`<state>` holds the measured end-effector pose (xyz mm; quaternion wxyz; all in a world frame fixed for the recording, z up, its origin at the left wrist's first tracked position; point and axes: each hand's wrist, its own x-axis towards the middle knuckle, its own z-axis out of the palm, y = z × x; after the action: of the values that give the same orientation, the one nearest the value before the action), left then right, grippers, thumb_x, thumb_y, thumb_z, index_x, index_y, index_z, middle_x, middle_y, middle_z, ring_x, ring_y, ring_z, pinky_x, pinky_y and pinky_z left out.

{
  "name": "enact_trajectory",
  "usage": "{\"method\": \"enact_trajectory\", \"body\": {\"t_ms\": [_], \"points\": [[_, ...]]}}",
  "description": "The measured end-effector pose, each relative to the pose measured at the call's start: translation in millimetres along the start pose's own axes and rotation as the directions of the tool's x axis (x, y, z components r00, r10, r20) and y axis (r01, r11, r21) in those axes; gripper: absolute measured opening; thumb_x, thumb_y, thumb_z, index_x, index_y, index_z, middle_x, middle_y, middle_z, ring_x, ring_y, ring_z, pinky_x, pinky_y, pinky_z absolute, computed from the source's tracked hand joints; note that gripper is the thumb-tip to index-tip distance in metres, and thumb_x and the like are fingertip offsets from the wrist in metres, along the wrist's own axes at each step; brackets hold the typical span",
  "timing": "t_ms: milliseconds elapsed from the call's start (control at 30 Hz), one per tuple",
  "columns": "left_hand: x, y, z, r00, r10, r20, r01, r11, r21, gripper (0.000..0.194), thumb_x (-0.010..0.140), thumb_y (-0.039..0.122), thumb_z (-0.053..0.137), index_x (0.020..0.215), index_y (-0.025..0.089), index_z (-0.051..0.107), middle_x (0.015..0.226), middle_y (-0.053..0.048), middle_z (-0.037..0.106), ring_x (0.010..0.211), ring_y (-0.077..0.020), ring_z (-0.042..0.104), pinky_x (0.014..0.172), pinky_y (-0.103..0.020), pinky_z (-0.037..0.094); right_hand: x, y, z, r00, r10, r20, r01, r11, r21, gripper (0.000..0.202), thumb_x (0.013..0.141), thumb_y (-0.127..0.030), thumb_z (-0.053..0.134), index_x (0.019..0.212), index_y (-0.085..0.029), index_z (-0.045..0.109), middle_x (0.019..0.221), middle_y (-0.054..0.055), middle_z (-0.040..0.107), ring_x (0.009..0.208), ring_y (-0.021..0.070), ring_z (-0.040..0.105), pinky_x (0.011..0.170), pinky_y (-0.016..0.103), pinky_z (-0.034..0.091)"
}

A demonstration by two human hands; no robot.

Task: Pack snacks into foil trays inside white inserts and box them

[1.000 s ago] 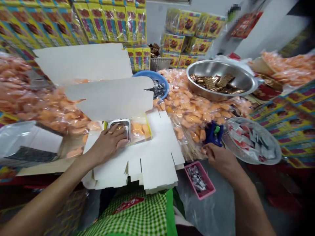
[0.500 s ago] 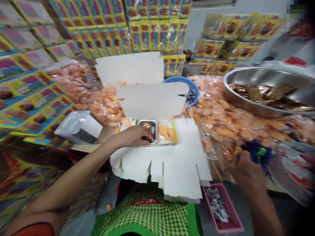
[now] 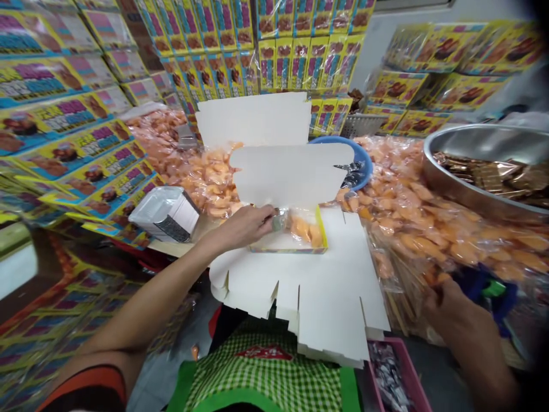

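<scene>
My left hand is closed over the left half of an open carton. At its fingertips is a small shiny, see-through piece, partly hidden by the fingers. Orange pieces in clear wrap lie in the carton's right half, and its white lid flap stands up behind. The carton rests on flat white carton blanks. My right hand is off to the right with its fingers closed, by orange wrapped pieces and a bag of thin wooden sticks. What it grips is hidden.
Stacked clear trays stand at left beside printed cartons. Orange wrapped pieces cover the table's back. A blue basin and a metal bowl of brown packets stand behind. A pink bin sits below the table edge.
The black-and-silver tray of brown packets no longer shows flat in the carton; a see-through piece shows at my left fingertips. The view has turned slightly left. My right hand stays by the orange pieces.
</scene>
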<state>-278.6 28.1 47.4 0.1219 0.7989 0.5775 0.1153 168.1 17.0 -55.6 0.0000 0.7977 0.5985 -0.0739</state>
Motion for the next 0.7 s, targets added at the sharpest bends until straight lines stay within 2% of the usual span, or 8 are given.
{"method": "enact_trajectory", "body": {"t_ms": [167,333,400,467,533,567,600,700], "points": [[-4,-2,7.0,0.995,0.075,0.072,-0.075,0.997,-0.005,0.022,0.099,0.022,0.043,0.098,0.021,0.065,0.078,-0.003,0.067,0.069,-0.0174,0.058,0.066,-0.028,0.037,-6,-6,9,0.996,-0.049,-0.07,0.051,0.998,0.022,0.018,0.091,-0.046,0.043,0.081,-0.031,0.045,0.054,0.003,0.047,0.048,0.0264,0.05,0.056,0.042,0.041],[-13,4,29.7,0.95,0.177,0.257,-0.16,0.983,-0.086,0.03,0.099,0.025,0.045,0.08,0.022,0.067,0.08,-0.005,0.07,0.073,-0.019,0.063,0.069,-0.03,0.042,-23,-40,-20,0.976,-0.13,-0.174,0.116,0.989,-0.091,0.035,0.096,-0.054,0.028,0.084,-0.031,0.051,0.098,0.017,0.068,0.074,0.0358,0.065,0.065,0.051,0.047],[-20,1,31.3,0.972,0.192,0.135,-0.165,0.968,-0.191,0.027,0.101,0.031,0.045,0.093,0.024,0.07,0.089,-0.005,0.073,0.083,-0.0202,0.066,0.077,-0.031,0.048,-19,-60,-33,0.938,-0.219,-0.27,0.216,0.976,-0.044,0.035,0.096,-0.051,0.029,0.09,-0.03,0.056,0.098,0.016,0.068,0.081,0.036,0.067,0.069,0.051,0.05],[-24,-7,25.8,0.976,0.036,-0.213,-0.095,0.957,-0.275,0.026,0.102,0.037,0.048,0.113,0.025,0.068,0.108,-0.007,0.073,0.1,-0.022,0.065,0.089,-0.035,0.05,-4,-86,-45,0.877,-0.337,-0.343,0.385,0.92,0.08,0.032,0.094,-0.047,0.035,0.099,-0.027,0.06,0.096,0.014,0.07,0.084,0.0335,0.068,0.075,0.049,0.052],[-21,-20,15.3,0.776,-0.267,-0.572,0.052,0.93,-0.364,0.036,0.099,0.039,0.053,0.131,0.024,0.058,0.128,-0.011,0.065,0.114,-0.0235,0.061,0.097,-0.038,0.049,21,-119,-55,0.814,-0.422,-0.4,0.537,0.809,0.239,0.04,0.091,-0.048,0.044,0.118,-0.023,0.06,0.103,0.014,0.071,0.091,0.032,0.069,0.081,0.047,0.054],[-17,-29,9.4,0.649,-0.395,-0.651,0.121,0.898,-0.424,0.045,0.096,0.039,0.058,0.137,0.022,0.053,0.134,-0.012,0.061,0.117,-0.0241,0.059,0.097,-0.038,0.05,35,-137,-61,0.789,-0.449,-0.42,0.591,0.742,0.316,0.051,0.089,-0.051,0.049,0.13,-0.02,0.056,0.113,0.016,0.07,0.098,0.0323,0.068,0.083,0.046,0.054],[-11,-37,3.7,0.584,-0.479,-0.655,0.179,0.863,-0.472,0.053,0.091,0.039,0.064,0.14,0.021,0.051,0.135,-0.013,0.059,0.116,-0.0243,0.059,0.094,-0.037,0.05,48,-156,-66,0.765,-0.484,-0.425,0.636,0.673,0.377,0.063,0.087,-0.053,0.052,0.138,-0.017,0.05,0.122,0.018,0.067,0.104,0.0324,0.067,0.085,0.045,0.054],[9,-57,-7.7,0.702,-0.533,-0.473,0.3,0.823,-0.483,0.046,0.083,0.037,0.07,0.123,0.014,0.064,0.111,-0.011,0.069,0.095,-0.0228,0.064,0.081,-0.034,0.051,78,-208,-84,0.723,-0.578,-0.379,0.691,0.608,0.391,0.06,0.084,-0.049,0.054,0.13,-0.01,0.055,0.115,0.019,0.068,0.098,0.0298,0.066,0.079,0.039,0.052]]}}
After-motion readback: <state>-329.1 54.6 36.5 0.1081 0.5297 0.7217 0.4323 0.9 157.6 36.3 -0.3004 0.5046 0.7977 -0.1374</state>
